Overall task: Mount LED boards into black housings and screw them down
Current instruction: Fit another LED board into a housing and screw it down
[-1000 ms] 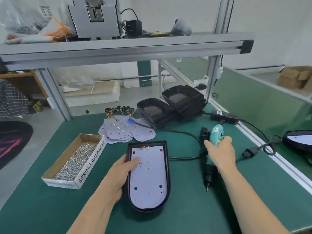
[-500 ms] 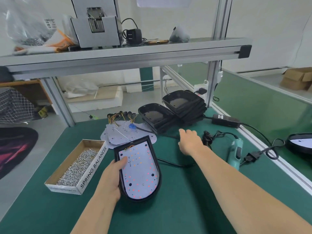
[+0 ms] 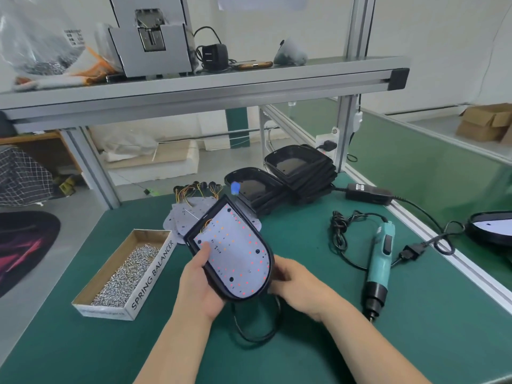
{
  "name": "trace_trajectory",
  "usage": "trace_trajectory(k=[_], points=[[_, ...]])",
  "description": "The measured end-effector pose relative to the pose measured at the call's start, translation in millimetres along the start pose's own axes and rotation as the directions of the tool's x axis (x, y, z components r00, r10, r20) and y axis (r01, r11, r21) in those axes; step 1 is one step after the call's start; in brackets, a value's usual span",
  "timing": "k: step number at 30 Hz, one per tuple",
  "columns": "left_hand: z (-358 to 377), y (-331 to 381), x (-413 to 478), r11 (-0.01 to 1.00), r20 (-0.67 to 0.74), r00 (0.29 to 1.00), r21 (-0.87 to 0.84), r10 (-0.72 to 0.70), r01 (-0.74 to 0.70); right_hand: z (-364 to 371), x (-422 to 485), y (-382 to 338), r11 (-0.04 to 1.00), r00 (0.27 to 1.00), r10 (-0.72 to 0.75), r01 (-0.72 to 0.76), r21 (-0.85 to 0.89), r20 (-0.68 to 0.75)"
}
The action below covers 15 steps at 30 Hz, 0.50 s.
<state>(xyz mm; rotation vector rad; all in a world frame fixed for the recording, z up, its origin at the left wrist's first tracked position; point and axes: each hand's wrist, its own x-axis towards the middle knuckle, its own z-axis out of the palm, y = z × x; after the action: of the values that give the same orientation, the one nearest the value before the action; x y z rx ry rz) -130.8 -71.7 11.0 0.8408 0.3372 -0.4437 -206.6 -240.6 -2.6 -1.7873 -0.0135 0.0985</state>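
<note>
Screw box (image 3: pixel 151 278): lower left of the frame, an open carton on the green table (image 3: pixel 83 342), printed SPRING BALANCER on its side, with small silver screws (image 3: pixel 124 273) inside.
Loose boards (image 3: pixel 177 220): a pile of pale LED boards just above the box, orange and yellow wires at its far edge, partly hidden by the held housing.
Left hand (image 3: pixel 199 284): at frame centre, gripping the left edge of the black housing (image 3: pixel 221 291), thumb pressed on the board face.
LED board (image 3: pixel 235 250): seated inside that housing, dotted with red and orange LEDs; the housing is held up off the table and tilted, rounded end toward the bottom of the frame.
Right hand (image 3: pixel 293 284): just right of centre, fingers curled round the housing's lower right edge.
Cable (image 3: pixel 257 328): a black loop on the table below the housing.
Empty housings (image 3: pixel 302 167): two black stacks above centre, side by side.
Electric screwdriver (image 3: pixel 381 259): teal, lying on the table right of the hands, bit toward the bottom of the frame, touched by neither hand.
Power adapter (image 3: pixel 368 192): a black brick above the screwdriver, near the table's edge.
Second assembly (image 3: pixel 490 228): at the right edge, another black housing with a white face, cut off by the frame.
</note>
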Motion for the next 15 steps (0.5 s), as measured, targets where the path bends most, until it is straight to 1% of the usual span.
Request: trace_trajectory(k=[2, 3, 4, 5, 6, 7, 8, 9, 11, 14, 15], points=[[6, -1, 0, 1.000, 0.020, 1.000, 0.001, 0.004, -0.004, -4, -4, -1, 0.998, 0.998, 0.048, -0.045, -0.053, 0.051], [8, -1, 0, 1.000, 0.036, 0.999, 0.011, 0.012, -0.012, -9, -6, -1, 0.997, 0.994, 0.079, -0.079, -0.009, 0.080], [10, -1, 0, 0.999, 0.047, 0.999, 0.024, 0.027, -0.028, -14, -7, -2, 0.984, 0.987, 0.111, -0.125, 0.125, 0.114], [11, -2, 1, 0.998, 0.053, 0.998, 0.038, 0.043, -0.045, -18, -6, -4, 0.927, 0.977, 0.145, -0.189, 0.323, 0.156], [12, -3, 1, 0.997, 0.059, 0.996, 0.052, 0.059, -0.062, -23, -5, -5, 0.821, 0.967, 0.168, -0.244, 0.516, 0.189], [13, -6, 1, 0.995, 0.071, 0.995, 0.064, 0.073, -0.078, -27, -4, -6, 0.720, 0.963, 0.169, -0.265, 0.642, 0.208], [15, -8, 0, 0.993, 0.086, 0.993, 0.072, 0.086, -0.092, -29, -4, -8, 0.667, 0.964, 0.150, -0.261, 0.698, 0.217], [17, -11, -1, 0.992, 0.097, 0.991, 0.074, 0.095, -0.102, -30, -5, -11, 0.663, 0.969, 0.135, -0.245, 0.708, 0.209], [23, -15, -3, 0.993, 0.095, 0.991, 0.064, 0.095, -0.102, -26, -6, -18, 0.708, 0.975, 0.123, -0.216, 0.672, 0.184], [29, -18, -3, 0.998, 0.097, 0.994, 0.050, 0.039, -0.044, -27, -5, -21, 0.697, 0.980, 0.102, -0.195, 0.690, 0.173], [32, -19, -3, 0.998, 0.103, 0.994, 0.062, 0.019, -0.026, -28, -5, -22, 0.715, 0.980, 0.090, -0.186, 0.674, 0.175]])
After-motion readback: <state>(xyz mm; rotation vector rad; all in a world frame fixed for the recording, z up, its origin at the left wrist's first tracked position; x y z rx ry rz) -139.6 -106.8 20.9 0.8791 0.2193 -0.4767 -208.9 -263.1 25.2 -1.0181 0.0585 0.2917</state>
